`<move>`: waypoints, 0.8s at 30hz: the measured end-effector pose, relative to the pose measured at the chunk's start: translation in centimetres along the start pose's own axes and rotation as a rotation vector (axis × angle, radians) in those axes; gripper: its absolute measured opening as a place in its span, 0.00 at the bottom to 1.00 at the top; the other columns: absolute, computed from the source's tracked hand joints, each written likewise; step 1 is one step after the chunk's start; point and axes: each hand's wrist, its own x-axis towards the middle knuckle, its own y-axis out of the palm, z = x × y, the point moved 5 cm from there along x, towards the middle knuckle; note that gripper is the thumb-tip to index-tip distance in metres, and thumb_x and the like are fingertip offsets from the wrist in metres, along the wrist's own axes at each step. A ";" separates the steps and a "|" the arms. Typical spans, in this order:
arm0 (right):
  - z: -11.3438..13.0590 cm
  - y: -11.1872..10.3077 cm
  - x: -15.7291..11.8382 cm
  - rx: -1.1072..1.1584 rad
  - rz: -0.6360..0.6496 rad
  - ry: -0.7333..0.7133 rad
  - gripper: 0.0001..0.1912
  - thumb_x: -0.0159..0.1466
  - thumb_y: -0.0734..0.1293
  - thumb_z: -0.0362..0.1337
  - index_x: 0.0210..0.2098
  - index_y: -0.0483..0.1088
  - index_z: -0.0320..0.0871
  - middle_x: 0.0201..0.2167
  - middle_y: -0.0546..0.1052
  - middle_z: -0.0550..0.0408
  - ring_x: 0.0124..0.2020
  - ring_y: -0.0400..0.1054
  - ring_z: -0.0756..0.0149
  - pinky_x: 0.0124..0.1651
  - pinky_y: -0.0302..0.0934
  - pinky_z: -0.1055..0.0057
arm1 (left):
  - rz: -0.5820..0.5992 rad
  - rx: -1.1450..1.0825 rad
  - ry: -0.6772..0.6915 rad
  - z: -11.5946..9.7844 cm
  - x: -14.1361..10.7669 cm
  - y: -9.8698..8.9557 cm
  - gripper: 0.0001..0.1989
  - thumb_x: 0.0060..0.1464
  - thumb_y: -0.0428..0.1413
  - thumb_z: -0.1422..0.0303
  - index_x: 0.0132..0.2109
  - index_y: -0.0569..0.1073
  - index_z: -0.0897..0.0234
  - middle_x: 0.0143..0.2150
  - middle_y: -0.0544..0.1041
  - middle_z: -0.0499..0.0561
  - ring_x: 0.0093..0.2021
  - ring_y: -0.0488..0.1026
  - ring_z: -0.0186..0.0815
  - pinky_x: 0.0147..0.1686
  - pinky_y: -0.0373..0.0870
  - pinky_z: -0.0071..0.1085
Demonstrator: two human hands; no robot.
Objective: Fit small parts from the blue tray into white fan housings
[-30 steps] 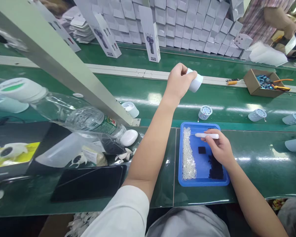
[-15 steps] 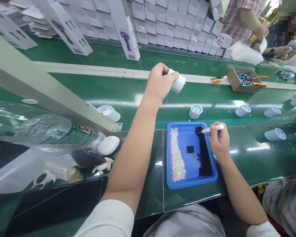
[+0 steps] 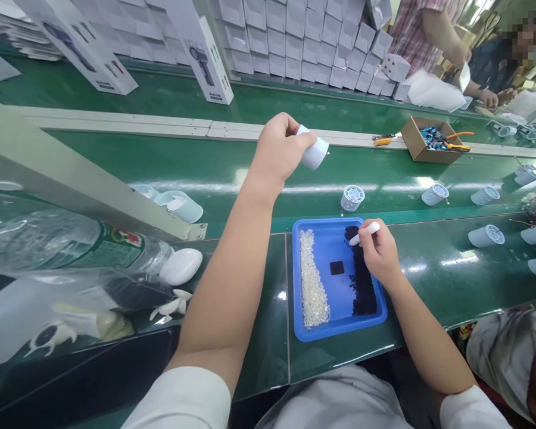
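Green worktop (image 3: 433,286): centre-right, my right hand (image 3: 379,253), gripping a white pen-shaped tool (image 3: 372,228), has moved from pale granules (image 3: 312,289) to black granules (image 3: 365,293); my left hand (image 3: 277,146) clasps a cylinder (image 3: 315,155).

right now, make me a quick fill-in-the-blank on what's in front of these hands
1. The tray is coloured ____.
2. The pale pile lies along the tray's ____ side, as the wearer sees it.
3. The right hand holds a white pen-like tool with its tip by a pile of dark pieces coloured ____.
4. Between the two piles lies one small, flat, dark ____.

Missing words: blue; left; black; square.
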 end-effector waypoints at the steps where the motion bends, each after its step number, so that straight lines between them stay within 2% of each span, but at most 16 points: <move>1: 0.2 0.1 0.0 0.010 0.016 -0.010 0.14 0.69 0.59 0.47 0.32 0.64 0.46 0.24 0.69 0.59 0.24 0.62 0.70 0.31 0.61 0.70 | 0.002 0.003 0.005 0.1 0.1 0.0 0.19 0.48 0.61 0.76 0.24 0.56 0.61 0.25 0.57 0.46 0.31 0.60 0.32 0.31 0.58 0.33; 14: 0.0 0.0 0.1 -0.008 -0.010 0.003 0.10 0.69 0.60 0.43 0.33 0.65 0.46 0.25 0.68 0.59 0.25 0.62 0.69 0.32 0.62 0.70 | 0.023 0.020 0.007 -0.2 -0.2 0.3 0.18 0.49 0.60 0.77 0.24 0.56 0.61 0.24 0.57 0.46 0.30 0.63 0.31 0.33 0.62 0.34; 19: 0.3 0.0 -0.1 -0.016 -0.013 -0.024 0.10 0.69 0.60 0.43 0.33 0.64 0.46 0.25 0.68 0.58 0.25 0.62 0.69 0.32 0.61 0.69 | 0.013 0.021 0.006 -0.3 -0.2 0.3 0.18 0.50 0.58 0.78 0.23 0.56 0.61 0.25 0.57 0.46 0.29 0.61 0.31 0.33 0.60 0.34; 24: -0.1 -0.2 -0.1 -0.033 -0.046 0.022 0.12 0.69 0.60 0.46 0.34 0.64 0.46 0.24 0.67 0.59 0.25 0.63 0.69 0.31 0.61 0.69 | 0.007 0.015 0.023 -0.4 -0.2 0.1 0.19 0.50 0.58 0.78 0.23 0.55 0.61 0.25 0.57 0.46 0.29 0.60 0.31 0.32 0.58 0.33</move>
